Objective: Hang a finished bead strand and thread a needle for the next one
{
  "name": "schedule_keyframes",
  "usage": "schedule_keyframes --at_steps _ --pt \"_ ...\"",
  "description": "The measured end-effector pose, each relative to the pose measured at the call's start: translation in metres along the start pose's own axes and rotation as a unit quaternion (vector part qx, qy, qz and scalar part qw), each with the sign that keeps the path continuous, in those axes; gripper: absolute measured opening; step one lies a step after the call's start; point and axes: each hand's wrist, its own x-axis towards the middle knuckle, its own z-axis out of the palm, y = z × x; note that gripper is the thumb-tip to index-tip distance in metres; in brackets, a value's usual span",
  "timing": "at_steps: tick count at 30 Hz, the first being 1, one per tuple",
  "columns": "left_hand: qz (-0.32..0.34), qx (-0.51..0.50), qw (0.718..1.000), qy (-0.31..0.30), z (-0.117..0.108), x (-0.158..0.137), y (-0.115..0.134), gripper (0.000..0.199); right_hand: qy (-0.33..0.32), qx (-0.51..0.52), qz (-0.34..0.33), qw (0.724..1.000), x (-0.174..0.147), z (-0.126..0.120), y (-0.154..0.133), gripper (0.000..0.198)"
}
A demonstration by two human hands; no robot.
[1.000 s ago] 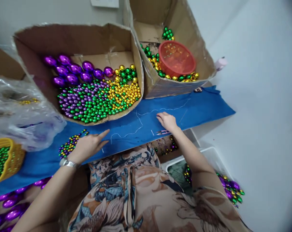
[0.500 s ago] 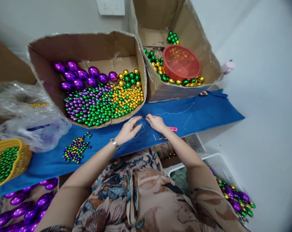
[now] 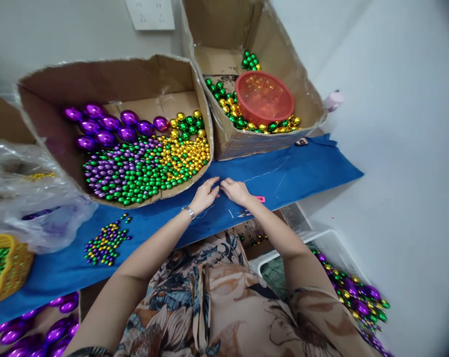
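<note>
A thin white thread (image 3: 264, 174) lies in a wavy line on the blue cloth (image 3: 313, 161) to the right of my hands. My left hand (image 3: 205, 196), with a metal watch band at the wrist, has thumb and fingers drawn together at the thread's near part. Close beside it, my right hand (image 3: 235, 192) pinches the same thread, fingertips almost meeting those of the left. A loose length of thread hangs below the left hand. What sits exactly between the fingertips is too small to make out. By the right forearm lies a pink tag (image 3: 260, 199).
Behind my hands stands a cardboard box (image 3: 205, 168) of purple, green and gold beads. A second box (image 3: 242, 148) holds a red bowl (image 3: 265, 96) among beads. Mixed small beads (image 3: 107, 240) lie on the cloth at left, near a yellow basket (image 3: 21, 265) and plastic bags.
The view has shifted, moving the boxes leftward in the picture. My hands have come closer together, and the left fingers have curled in more.
</note>
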Motion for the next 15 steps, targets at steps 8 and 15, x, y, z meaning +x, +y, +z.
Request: schedule_keyframes --at_steps 8,15 --pt "0.007 -0.019 0.999 -0.033 -0.051 -0.051 0.033 0.066 0.322 0.197 -0.02 0.926 -0.041 -0.022 0.057 0.032" --pt "0.218 0.276 0.931 0.095 -0.126 -0.124 0.059 0.014 0.207 0.104 0.232 0.945 -0.043 -0.025 0.113 0.025"
